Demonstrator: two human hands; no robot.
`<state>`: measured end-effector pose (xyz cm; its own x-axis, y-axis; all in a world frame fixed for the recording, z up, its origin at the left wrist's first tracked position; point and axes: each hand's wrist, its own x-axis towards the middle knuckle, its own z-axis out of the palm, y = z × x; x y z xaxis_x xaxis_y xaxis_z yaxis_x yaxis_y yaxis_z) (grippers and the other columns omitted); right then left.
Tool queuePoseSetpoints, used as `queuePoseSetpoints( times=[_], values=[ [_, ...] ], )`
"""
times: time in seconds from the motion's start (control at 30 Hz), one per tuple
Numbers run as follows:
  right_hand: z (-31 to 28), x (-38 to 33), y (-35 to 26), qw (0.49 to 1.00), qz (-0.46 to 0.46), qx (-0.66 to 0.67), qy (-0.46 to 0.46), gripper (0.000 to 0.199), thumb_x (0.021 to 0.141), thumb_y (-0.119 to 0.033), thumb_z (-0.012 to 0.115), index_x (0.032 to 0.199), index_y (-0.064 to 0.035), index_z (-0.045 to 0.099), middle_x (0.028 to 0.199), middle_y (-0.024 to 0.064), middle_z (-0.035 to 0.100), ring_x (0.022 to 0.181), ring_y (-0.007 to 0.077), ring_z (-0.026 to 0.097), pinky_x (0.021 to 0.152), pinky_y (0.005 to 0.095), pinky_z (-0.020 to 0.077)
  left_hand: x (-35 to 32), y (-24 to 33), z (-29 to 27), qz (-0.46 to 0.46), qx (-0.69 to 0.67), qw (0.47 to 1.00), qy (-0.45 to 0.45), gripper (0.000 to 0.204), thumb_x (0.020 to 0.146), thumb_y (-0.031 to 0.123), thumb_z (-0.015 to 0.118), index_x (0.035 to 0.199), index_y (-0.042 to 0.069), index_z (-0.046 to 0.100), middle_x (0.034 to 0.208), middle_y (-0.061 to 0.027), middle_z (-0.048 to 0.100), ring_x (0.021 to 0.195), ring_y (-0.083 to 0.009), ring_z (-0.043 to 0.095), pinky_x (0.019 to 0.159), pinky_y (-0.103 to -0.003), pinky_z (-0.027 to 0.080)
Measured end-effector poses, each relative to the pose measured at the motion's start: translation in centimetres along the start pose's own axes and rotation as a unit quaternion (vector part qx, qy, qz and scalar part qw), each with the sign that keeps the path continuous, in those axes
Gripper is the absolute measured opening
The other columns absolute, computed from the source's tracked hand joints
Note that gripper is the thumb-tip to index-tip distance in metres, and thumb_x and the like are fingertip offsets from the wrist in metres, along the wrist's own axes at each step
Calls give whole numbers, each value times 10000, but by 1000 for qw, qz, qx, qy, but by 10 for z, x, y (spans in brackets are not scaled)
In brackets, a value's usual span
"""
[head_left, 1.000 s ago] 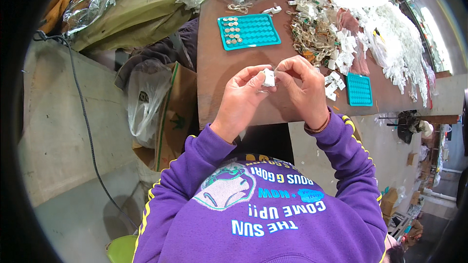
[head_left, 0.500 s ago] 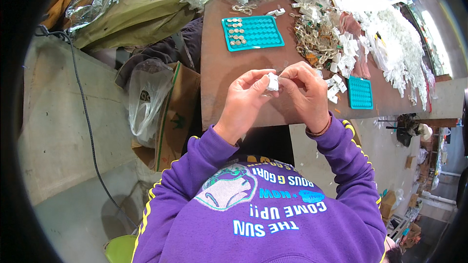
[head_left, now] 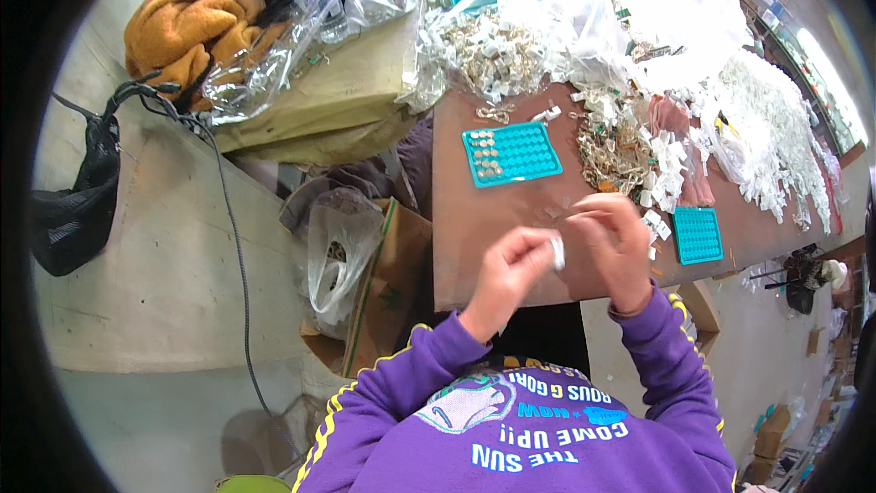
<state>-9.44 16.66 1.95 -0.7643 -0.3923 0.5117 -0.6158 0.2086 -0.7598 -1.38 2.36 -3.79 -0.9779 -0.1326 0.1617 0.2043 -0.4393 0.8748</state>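
Observation:
My left hand (head_left: 511, 276) is over the near part of the brown table, pinching a small white plastic piece (head_left: 557, 253) between thumb and fingers. To its right, my right hand (head_left: 616, 242) is held apart from the piece, slightly blurred. Its fingers curl toward the thumb, and whatever may lie between them is too small to make out. Beyond the hands lies a teal tray (head_left: 525, 155) with rows of pockets; small round silvery parts (head_left: 484, 155) fill its left columns. A second, smaller teal tray (head_left: 698, 236) sits by the table's right front edge.
Tangled wires with small parts (head_left: 616, 141) and a big heap of white pieces (head_left: 771, 137) cover the table's right side. Clear plastic bags (head_left: 639, 0) lie at the back. A cardboard box (head_left: 388, 283) with a plastic bag stands left of the table; a dark cord (head_left: 239, 256) hangs further left.
My hands have drawn apart; the right has left the white piece, which stays in the left. The view has shifted, so the table appears lower and further right.

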Motion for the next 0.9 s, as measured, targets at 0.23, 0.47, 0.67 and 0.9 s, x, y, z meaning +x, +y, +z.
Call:
queuePoseSetpoints(
  times=[0.23, 0.47, 0.67, 0.9],
  values=[
    [-24, -51, 1, 983, 118, 97, 100, 59, 881, 29, 607, 936, 42, 622, 847, 83, 632, 747, 131, 648, 676, 238, 504, 73, 49, -15, 484, 571, 648, -141, 245, 713, 74, 704, 950, 134, 693, 900, -58, 644, 875, -266, 638, 879, -435, 519],
    [-25, -92, 7, 971, 168, 98, 136, 47, 881, 8, 623, 898, 51, 631, 811, 79, 640, 687, 126, 649, 634, 246, 515, 201, 52, -18, 348, 743, 572, -14, 418, 818, 212, 685, 1208, 94, 592, 1188, -200, 587, 1128, -370, 548, 937, -468, 441],
    [-42, -106, 15, 966, 190, 118, 129, 67, 892, -5, 615, 913, 55, 638, 786, 80, 650, 682, 126, 642, 633, 248, 516, 230, -7, -23, 220, 794, 551, -133, 238, 833, 221, 655, 1014, 68, 641, 930, -144, 676, 873, -325, 659, 783, -429, 519],
    [-51, -112, 16, 964, 196, 110, 143, 86, 905, -32, 610, 907, 50, 637, 742, 71, 644, 665, 116, 627, 618, 240, 499, 248, 0, -10, 235, 642, 725, -87, 148, 819, 142, 653, 954, 82, 650, 834, -111, 681, 786, -241, 681, 702, -366, 534]
  ],
)
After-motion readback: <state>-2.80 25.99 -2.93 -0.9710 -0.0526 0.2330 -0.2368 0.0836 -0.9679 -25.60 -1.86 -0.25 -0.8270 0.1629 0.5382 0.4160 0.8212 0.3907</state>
